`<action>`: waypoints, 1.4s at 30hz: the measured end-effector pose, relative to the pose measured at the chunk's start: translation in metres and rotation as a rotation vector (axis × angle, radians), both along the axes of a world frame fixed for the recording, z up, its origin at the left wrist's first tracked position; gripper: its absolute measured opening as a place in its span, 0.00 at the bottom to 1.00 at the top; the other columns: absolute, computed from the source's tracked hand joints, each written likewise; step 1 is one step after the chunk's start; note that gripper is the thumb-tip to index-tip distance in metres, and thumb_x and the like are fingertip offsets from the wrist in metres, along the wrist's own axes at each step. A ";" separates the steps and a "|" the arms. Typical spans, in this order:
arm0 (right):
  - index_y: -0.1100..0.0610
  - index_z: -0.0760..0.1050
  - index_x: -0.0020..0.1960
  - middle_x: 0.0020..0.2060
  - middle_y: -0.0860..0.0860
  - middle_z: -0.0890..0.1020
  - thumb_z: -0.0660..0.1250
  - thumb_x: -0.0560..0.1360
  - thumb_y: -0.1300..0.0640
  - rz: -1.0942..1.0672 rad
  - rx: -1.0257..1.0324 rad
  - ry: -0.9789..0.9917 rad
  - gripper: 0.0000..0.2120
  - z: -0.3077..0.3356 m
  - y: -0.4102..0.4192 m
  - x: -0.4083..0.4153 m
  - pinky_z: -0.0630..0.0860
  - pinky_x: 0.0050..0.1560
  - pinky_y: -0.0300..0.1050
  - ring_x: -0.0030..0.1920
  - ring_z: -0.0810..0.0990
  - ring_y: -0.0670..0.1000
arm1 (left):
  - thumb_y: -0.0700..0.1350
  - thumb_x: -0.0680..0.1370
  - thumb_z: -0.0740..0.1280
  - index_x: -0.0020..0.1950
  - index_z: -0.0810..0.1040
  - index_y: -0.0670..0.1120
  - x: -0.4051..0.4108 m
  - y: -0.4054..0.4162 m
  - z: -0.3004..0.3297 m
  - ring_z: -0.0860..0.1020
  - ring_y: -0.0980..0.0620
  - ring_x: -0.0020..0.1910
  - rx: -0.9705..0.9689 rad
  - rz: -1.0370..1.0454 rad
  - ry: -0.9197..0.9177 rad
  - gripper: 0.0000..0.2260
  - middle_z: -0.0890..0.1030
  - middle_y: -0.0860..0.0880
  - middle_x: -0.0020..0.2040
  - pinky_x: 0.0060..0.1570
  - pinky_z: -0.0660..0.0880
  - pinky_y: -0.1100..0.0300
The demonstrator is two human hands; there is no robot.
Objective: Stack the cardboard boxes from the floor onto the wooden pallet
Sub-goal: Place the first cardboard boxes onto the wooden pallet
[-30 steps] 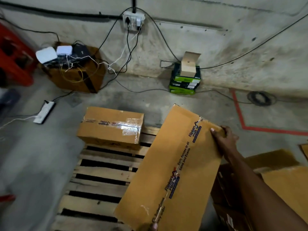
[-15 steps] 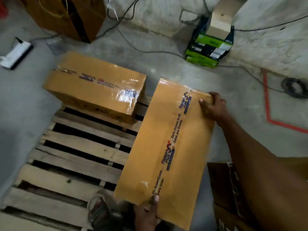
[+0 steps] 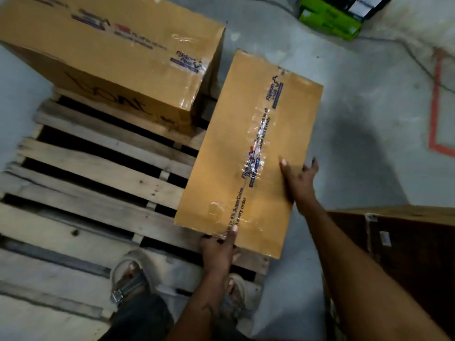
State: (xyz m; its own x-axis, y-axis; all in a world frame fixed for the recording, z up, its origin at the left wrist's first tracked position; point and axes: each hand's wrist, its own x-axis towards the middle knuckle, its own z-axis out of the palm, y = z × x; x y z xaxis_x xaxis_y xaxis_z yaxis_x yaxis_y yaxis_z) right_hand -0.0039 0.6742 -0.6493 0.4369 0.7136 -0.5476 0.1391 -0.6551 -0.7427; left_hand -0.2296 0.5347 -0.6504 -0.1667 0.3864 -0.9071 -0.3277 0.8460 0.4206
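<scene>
I had the long cardboard box (image 3: 248, 153) lying on the right side of the wooden pallet (image 3: 98, 183), its taped top facing up and its far right corner overhanging the concrete floor (image 3: 369, 143). My left hand (image 3: 218, 247) gripped the near end, thumb up on the tape and fingers curled under the edge. My right hand (image 3: 299, 179) lay on the top near the right edge, fingers spread and fairly straight, holding nothing in its grip. Another taped cardboard box (image 3: 110, 52) sat across the pallet's far end, just beside the long one. My sandalled foot (image 3: 130, 279) stood on the near boards. A dark carton (image 3: 406, 244) was on the floor at my right.
</scene>
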 end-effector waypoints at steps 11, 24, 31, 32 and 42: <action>0.38 0.56 0.82 0.74 0.45 0.73 0.77 0.74 0.39 -0.012 -0.010 0.127 0.43 0.003 -0.140 -0.070 0.82 0.63 0.48 0.69 0.77 0.48 | 0.63 0.62 0.84 0.64 0.68 0.59 -0.071 0.058 0.008 0.82 0.45 0.57 0.154 -0.003 0.313 0.38 0.81 0.53 0.59 0.52 0.84 0.37; 0.35 0.55 0.82 0.75 0.46 0.74 0.79 0.73 0.38 -0.038 0.018 0.142 0.46 0.001 -0.094 -0.072 0.77 0.71 0.63 0.72 0.77 0.51 | 0.68 0.63 0.81 0.59 0.66 0.57 -0.076 0.103 0.007 0.83 0.42 0.54 0.252 -0.081 0.389 0.35 0.80 0.51 0.55 0.47 0.85 0.38; 0.38 0.65 0.79 0.71 0.45 0.76 0.79 0.73 0.38 -0.100 -0.037 0.025 0.40 0.017 -0.110 -0.038 0.81 0.66 0.63 0.69 0.77 0.53 | 0.64 0.74 0.75 0.64 0.65 0.44 -0.064 0.090 0.036 0.81 0.34 0.58 0.085 -0.688 0.469 0.33 0.81 0.39 0.61 0.53 0.77 0.48; 0.40 0.67 0.79 0.71 0.46 0.75 0.79 0.72 0.37 -0.120 -0.039 -0.023 0.40 0.020 -0.116 -0.026 0.81 0.66 0.61 0.70 0.77 0.53 | 0.64 0.76 0.73 0.67 0.64 0.43 -0.056 0.084 0.039 0.80 0.33 0.60 0.047 -0.823 0.447 0.33 0.80 0.38 0.63 0.52 0.75 0.49; 0.50 0.53 0.83 0.71 0.55 0.74 0.81 0.70 0.42 -0.625 -0.265 0.151 0.53 0.024 -0.174 0.016 0.75 0.64 0.76 0.70 0.76 0.62 | 0.52 0.83 0.64 0.64 0.78 0.46 0.036 0.126 0.085 0.81 0.39 0.61 0.445 -1.491 0.589 0.14 0.82 0.40 0.61 0.57 0.78 0.48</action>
